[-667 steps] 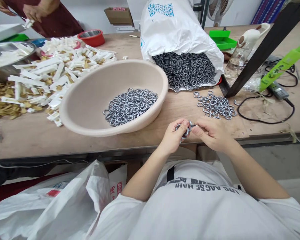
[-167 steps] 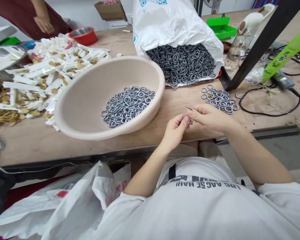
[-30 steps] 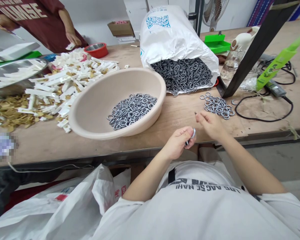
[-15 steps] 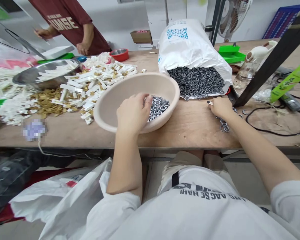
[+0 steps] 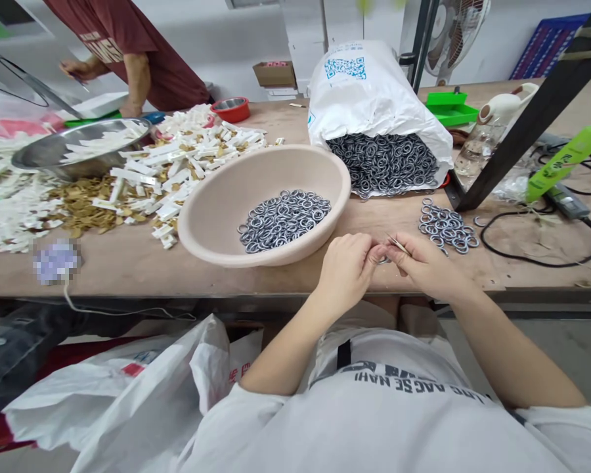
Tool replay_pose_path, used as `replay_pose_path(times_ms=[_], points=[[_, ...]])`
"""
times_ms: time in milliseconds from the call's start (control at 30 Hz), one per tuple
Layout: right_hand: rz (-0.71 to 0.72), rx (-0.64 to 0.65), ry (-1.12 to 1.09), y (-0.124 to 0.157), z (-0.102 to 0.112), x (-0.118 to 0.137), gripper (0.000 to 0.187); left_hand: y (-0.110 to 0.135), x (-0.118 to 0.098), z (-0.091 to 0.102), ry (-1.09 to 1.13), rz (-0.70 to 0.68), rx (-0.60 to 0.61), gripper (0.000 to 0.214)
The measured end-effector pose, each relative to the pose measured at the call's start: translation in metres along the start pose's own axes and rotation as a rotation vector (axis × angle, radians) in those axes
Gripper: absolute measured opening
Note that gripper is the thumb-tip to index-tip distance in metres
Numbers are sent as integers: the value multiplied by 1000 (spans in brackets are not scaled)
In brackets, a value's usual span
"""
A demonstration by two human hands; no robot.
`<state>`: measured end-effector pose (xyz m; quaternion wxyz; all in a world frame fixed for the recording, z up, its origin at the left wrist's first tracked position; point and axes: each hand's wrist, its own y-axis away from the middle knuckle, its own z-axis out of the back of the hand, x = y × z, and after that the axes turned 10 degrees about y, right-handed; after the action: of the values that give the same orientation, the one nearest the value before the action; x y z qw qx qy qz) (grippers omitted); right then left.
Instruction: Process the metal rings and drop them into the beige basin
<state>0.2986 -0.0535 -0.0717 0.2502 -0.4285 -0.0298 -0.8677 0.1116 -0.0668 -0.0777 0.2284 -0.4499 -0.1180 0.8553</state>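
Note:
My left hand [image 5: 347, 269] and my right hand [image 5: 423, 266] meet over the table's near edge, fingertips pinched together on a small metal ring [image 5: 384, 258]. A thin pointed metal piece [image 5: 398, 244] sticks out of my right hand's pinch. A small heap of loose metal rings [image 5: 446, 226] lies on the table just right of my right hand. The beige basin [image 5: 217, 217], left of my hands, holds many more rings [image 5: 283, 219].
A white sack [image 5: 374, 92] lies open behind the basin, spilling rings [image 5: 384, 164]. White plastic pieces and gold tags [image 5: 142, 171] and a steel bowl [image 5: 73, 148] cover the left. A person in a maroon shirt [image 5: 142, 46] works at the far side. A black cable [image 5: 536, 243] and a white plastic bag [image 5: 128, 401] are nearby.
My left hand came out of the basin and back to the table's edge. My right hand left the ring heap, and both now pinch one ring together.

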Motion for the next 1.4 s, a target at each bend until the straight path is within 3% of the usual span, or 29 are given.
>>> replay_pose_path(times_ms=[133,267,400,500,667,767,967,1133,1233,1333,1400], points=[[-61,-235,-225,9,-20,1,28,4,3,-14,289,93,-104,36],[-22,-441,-269,13,-44,-10,33,5,0,-28,690,246,-196,46],[-29,-446,-287,14,-52,-15,32,8,0,-43,981,315,-147,50],[0,-434,-372,6,-49,-10,29,6,3,-45,1038,331,-139,49],[-54,-346,-474,-17,-42,-15,43,-4,11,-50,1130,364,-200,53],[-34,-318,-333,-15,-34,-25,45,-6,16,-54,1190,414,-216,56],[97,-220,306,12,-21,-17,34,-4,17,-56,1246,458,-211,54],[116,-198,411,16,-23,-10,32,-4,17,-56,1244,460,-211,50],[125,-174,380,10,-22,-23,38,1,16,-54,1208,427,-152,52],[-57,-297,366,-10,-4,-58,46,8,15,-51,1112,363,41,54],[-276,-357,570,-30,17,-86,50,11,17,-48,1081,353,103,55]])
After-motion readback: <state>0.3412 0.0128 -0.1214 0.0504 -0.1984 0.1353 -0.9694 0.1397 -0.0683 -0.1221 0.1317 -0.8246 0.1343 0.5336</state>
